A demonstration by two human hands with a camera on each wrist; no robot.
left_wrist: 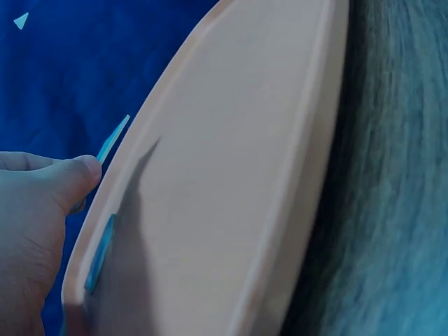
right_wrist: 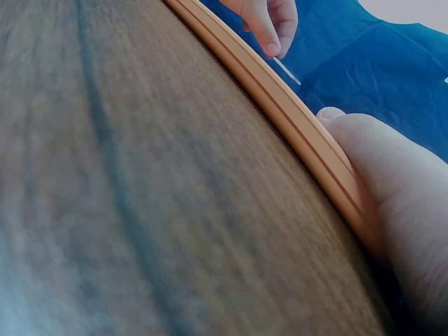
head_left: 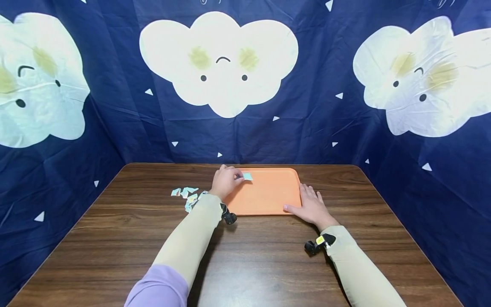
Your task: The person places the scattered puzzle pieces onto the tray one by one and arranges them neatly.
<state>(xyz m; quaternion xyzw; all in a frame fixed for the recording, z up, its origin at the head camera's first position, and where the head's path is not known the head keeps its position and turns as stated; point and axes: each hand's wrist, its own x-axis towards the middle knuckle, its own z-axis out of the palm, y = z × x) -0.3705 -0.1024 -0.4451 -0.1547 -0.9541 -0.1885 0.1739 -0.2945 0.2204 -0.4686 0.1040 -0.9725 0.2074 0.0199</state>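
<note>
My left hand (head_left: 225,182) is over the left part of an orange tray (head_left: 272,196). Thumb and fingertips pinch a thin, flat light-blue puzzle piece (head_left: 247,176), which in the left wrist view stands tilted above the tray's far rim. A second blue piece (left_wrist: 100,253) lies inside the tray along that rim, close to the hand. My right hand (head_left: 312,207) rests at the tray's front right corner, fingers extended along the right side. Its thumb (right_wrist: 350,133) lies over the front rim in the right wrist view.
Several loose light-blue pieces (head_left: 192,199) lie on the wooden table (head_left: 261,260) left of the tray, partly hidden behind the left forearm. A dark blue curtain (head_left: 322,128) with cloud pictures stands behind the table and along both sides.
</note>
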